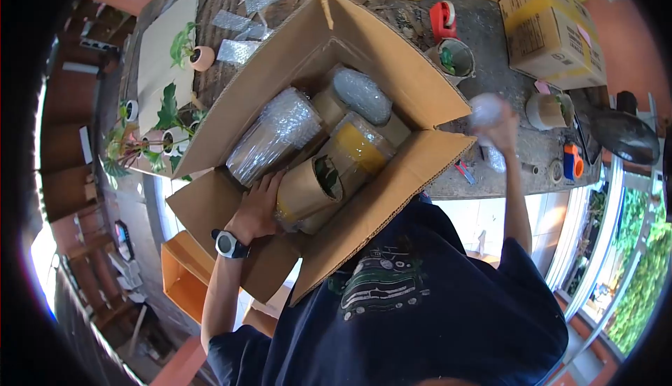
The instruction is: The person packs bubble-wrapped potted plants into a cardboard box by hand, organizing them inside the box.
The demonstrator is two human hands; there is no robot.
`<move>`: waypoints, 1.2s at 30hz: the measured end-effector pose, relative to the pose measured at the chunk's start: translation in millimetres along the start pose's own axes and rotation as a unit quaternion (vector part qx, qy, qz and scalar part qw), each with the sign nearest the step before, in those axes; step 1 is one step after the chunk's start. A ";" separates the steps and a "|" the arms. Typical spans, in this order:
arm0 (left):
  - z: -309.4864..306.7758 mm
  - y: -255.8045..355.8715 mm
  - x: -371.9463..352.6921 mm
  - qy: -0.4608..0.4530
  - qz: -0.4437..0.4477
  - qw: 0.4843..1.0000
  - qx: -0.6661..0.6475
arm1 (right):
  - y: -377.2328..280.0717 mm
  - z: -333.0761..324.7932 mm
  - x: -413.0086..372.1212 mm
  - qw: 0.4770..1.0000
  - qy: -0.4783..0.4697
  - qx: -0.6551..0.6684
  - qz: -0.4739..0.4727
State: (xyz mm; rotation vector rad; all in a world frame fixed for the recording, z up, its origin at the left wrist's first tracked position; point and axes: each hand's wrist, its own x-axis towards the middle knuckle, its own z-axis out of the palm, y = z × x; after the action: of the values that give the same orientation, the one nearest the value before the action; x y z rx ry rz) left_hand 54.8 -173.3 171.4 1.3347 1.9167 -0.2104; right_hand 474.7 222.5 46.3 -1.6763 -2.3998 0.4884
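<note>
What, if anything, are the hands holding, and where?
Right hand: apparently a blurred whitish bundle, grip point unclear. Left hand: at the cardboard tube, hold unclear.

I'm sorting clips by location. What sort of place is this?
Probably a workshop or packing area for plants: an open cardboard box holds bubble-wrapped bundles, potted plants are on the worn table, and a red tape dispenser sits there too.

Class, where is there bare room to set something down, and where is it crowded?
Bare table shows between the red tape dispenser and the taped carton at right; the cardboard sheet is bare beside the pink pot. Crowded: the open box, wrapped bundles packed close by the left hand.
</note>
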 end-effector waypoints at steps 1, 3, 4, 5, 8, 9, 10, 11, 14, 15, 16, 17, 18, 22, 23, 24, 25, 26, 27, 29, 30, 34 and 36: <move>0.5 0.7 -0.2 0.003 -0.002 1.000 0.003 | -7.6 -32.6 6.3 0.976 0.002 0.217 0.007; 0.7 1.8 0.5 0.001 -0.010 1.000 0.001 | -44.6 -109.6 -3.9 0.857 -0.004 0.514 0.042; 0.3 2.9 0.4 -0.001 -0.015 1.000 0.001 | -27.1 -136.4 -5.2 0.810 -0.044 0.583 0.039; -1.8 5.6 0.6 -0.009 -0.020 1.000 0.000 | -34.7 -155.5 -8.2 0.773 -0.072 0.630 0.025; -8.7 7.6 2.1 -0.021 -0.019 1.000 0.006 | -105.1 -163.7 -6.6 0.694 -0.204 0.690 -0.027; -5.7 4.9 2.9 -0.019 -0.010 1.000 0.006 | -141.5 -148.2 -1.2 0.677 -0.256 0.689 -0.041; -4.2 2.6 3.7 -0.019 0.001 1.000 0.007 | -179.0 -126.5 6.6 0.665 -0.302 0.681 -0.047; -5.1 1.8 4.9 -0.016 0.001 1.000 0.004 | -214.9 -109.9 11.4 0.659 -0.348 0.666 -0.036; -0.8 0.3 2.7 -0.007 0.002 1.000 -0.002 | -313.5 -84.4 19.0 0.639 -0.475 0.601 0.071; 3.4 -1.9 2.3 0.002 0.004 1.000 -0.003 | -314.3 -62.7 33.9 0.676 -0.446 0.583 0.065; 5.3 -3.4 0.5 0.010 0.006 1.000 -0.005 | -312.0 -32.2 45.3 0.711 -0.417 0.563 0.060; 4.1 -3.3 -1.3 0.015 0.008 1.000 -0.011 | -314.1 -24.0 42.6 0.769 -0.348 0.537 -0.009; 3.1 -2.0 -2.9 0.017 0.011 1.000 -0.017 | -320.7 -23.3 37.1 0.824 -0.267 0.495 -0.069; 8.7 -10.1 0.0 0.024 0.020 0.999 -0.013 | -312.1 -53.6 12.1 0.852 -0.301 0.396 -0.166; 8.4 -9.5 1.7 0.022 0.019 0.999 -0.018 | -309.7 -63.7 13.0 0.853 -0.336 0.371 -0.149; 7.0 -9.0 2.3 0.019 0.019 0.999 -0.022 | -306.9 -70.1 12.9 0.851 -0.371 0.347 -0.131; 5.2 -8.4 2.0 0.015 0.017 0.999 -0.026 | -303.4 -72.6 15.0 0.884 -0.335 0.274 -0.173; 2.3 -6.0 2.2 0.000 0.011 1.000 -0.028 | -302.4 -76.0 16.6 0.895 -0.338 0.210 -0.200; -2.0 -2.8 3.1 -0.014 0.005 0.999 -0.029 | -302.3 -81.4 18.4 0.902 -0.337 0.144 -0.226; -7.2 1.7 6.0 -0.027 -0.004 0.999 -0.031 | -305.3 -105.9 19.8 0.885 -0.376 0.014 -0.275; -6.2 1.3 5.3 -0.027 -0.008 0.999 -0.031 | -304.4 -124.7 15.2 0.876 -0.362 0.019 -0.318; 10.4 -15.4 3.9 0.028 0.051 0.997 -0.048 | -260.3 -193.8 21.6 0.822 -0.317 0.351 -0.317; 12.4 -13.7 1.6 0.050 0.051 0.997 -0.030 | -191.3 -200.7 27.7 0.908 -0.164 0.306 -0.233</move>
State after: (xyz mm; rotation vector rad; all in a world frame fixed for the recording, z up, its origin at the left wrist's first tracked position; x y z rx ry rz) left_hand 49.1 -184.8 157.9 1.4227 1.9142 -0.0358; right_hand 362.0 221.9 301.1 -0.7717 -2.3674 1.3371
